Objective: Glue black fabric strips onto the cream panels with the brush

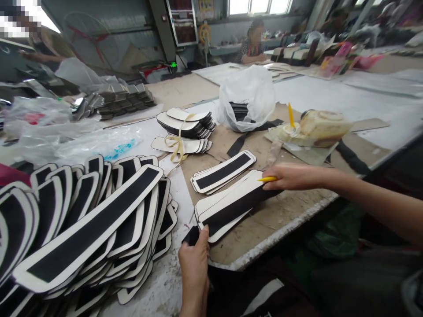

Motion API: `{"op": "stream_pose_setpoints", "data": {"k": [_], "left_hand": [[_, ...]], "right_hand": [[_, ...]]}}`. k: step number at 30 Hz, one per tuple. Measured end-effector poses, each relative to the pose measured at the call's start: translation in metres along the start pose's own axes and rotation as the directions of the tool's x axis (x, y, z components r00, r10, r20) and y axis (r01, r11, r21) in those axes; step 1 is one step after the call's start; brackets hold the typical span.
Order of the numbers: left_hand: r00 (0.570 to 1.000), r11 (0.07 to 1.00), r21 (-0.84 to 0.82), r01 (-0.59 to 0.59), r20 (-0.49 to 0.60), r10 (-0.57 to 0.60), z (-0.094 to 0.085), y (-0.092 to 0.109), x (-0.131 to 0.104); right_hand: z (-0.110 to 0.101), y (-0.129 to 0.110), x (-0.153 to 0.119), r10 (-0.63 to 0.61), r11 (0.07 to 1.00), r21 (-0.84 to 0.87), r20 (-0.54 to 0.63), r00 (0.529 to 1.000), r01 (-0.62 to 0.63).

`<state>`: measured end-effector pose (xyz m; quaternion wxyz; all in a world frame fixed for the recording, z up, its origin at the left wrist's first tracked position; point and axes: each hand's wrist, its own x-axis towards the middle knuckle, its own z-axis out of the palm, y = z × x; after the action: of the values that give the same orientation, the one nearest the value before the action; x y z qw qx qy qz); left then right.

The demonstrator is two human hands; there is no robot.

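A black strip (231, 215) stretches between my two hands over a stack of white curved pieces (211, 204) near the table's front edge. My left hand (194, 259) pinches the strip's near end, its thumb on top and a dark folded bit beside it. My right hand (286, 176) grips the far end and also holds a yellow pointed stick (267, 179), whose tip sticks out past the fingers. Just beyond lies a small stack of white pieces with black centres (224, 171). How the strip sits under my right fingers is hidden.
At left a large heap of white-edged black pieces (92, 229) spreads over the table. Behind are a tied bundle (185, 127), a plastic bag (247, 97) of black strips and a stained glue container (324, 127) with a yellow stick. A person (254, 44) sits across the table.
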<state>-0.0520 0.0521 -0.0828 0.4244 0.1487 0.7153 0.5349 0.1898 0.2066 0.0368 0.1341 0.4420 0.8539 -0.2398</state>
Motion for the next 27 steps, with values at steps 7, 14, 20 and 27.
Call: {"op": "stream_pose_setpoints", "data": {"k": [7,14,20,27], "left_hand": [[0.999,0.999,-0.017,0.036,0.022,-0.035,-0.005,-0.006,0.002],[0.989,0.985,0.082,0.151,-0.022,-0.149,-0.005,0.012,-0.002],[0.996,0.98,0.176,0.09,-0.023,-0.087,-0.002,0.021,-0.006],[0.994,0.981,0.167,0.102,0.029,-0.109,-0.011,0.008,0.006]], "right_hand": [[0.018,0.017,0.01,0.131,0.989,0.096,-0.16,0.979,-0.116],[0.026,0.019,0.029,0.246,0.966,-0.028,-0.192,0.95,-0.256],[0.022,0.028,0.034,0.198,0.979,-0.033,-0.109,0.974,-0.203],[0.025,0.034,0.038,0.163,0.984,-0.053,-0.108,0.981,-0.169]]}}
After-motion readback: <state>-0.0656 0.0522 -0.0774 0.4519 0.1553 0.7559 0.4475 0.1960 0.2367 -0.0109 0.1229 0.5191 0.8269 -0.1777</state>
